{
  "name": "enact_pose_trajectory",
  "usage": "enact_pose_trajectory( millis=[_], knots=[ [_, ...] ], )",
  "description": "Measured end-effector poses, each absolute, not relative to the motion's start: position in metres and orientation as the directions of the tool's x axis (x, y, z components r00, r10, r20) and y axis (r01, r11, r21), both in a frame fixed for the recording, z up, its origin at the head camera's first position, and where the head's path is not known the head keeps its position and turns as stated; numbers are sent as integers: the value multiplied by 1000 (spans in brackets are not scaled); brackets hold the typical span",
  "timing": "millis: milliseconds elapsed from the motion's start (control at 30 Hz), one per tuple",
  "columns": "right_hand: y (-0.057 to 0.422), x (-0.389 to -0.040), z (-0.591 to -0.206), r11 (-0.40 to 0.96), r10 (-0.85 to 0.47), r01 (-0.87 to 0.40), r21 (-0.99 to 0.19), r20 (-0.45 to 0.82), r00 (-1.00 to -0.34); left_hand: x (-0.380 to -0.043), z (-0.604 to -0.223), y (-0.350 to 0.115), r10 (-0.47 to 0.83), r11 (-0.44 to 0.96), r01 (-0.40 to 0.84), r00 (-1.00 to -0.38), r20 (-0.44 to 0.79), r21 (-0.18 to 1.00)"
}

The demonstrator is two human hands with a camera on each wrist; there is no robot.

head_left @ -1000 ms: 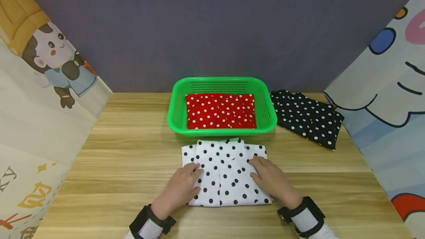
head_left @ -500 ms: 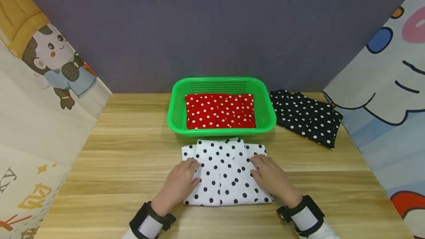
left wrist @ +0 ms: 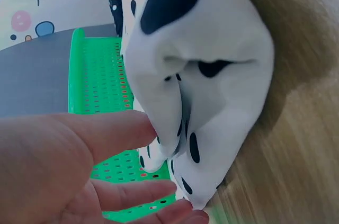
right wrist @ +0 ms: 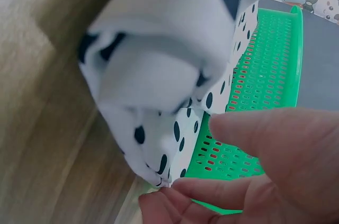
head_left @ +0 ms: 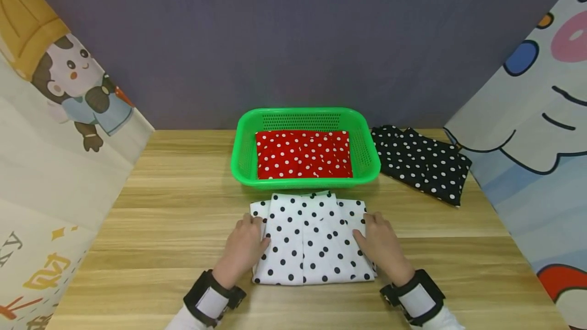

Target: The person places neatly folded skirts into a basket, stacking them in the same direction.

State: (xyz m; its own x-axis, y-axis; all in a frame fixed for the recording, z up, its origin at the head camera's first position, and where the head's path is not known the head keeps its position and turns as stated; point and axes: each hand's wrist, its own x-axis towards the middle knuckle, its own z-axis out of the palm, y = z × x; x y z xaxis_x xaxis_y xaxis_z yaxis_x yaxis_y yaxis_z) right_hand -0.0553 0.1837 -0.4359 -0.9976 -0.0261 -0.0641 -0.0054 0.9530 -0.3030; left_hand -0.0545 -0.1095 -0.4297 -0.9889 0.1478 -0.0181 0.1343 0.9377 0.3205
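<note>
A folded white cloth with black polka dots point(head_left: 316, 238) lies on the table in front of me, its layers showing at both side edges in the wrist views. My left hand point(head_left: 244, 243) is at its left edge; the thumb point(left wrist: 130, 128) touches the upper fold and the fingertips reach the far corner. At the right edge is my right hand point(head_left: 382, 246), thumb point(right wrist: 233, 126) beside the upper layer and bent fingertips by the far corner. Neither thumb and fingers visibly close together on the cloth.
Just behind the white cloth stands a green plastic basket point(head_left: 304, 184) holding a folded red polka-dot cloth point(head_left: 302, 154). A black polka-dot cloth point(head_left: 422, 164) lies slantwise right of the basket. A grey wall point(head_left: 293, 39) rises behind the wooden table point(head_left: 183, 192).
Both hands have slid outward from the top of the white cloth to its left and right edges. The cloth has stayed in about the same place.
</note>
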Motion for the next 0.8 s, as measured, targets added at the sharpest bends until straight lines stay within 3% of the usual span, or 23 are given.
enact_pose_trajectory(
  millis=[333, 800],
  knots=[
    [185, -54, -439, 959, 13, 65, -275, -189, -982, -56, -435, -108, 75, 944, 47, -994, -74, 326],
    [179, -55, -447, 947, -19, 17, -320, -109, -994, -57, -439, -101, 51, 927, 35, -998, -33, 375]
  ],
)
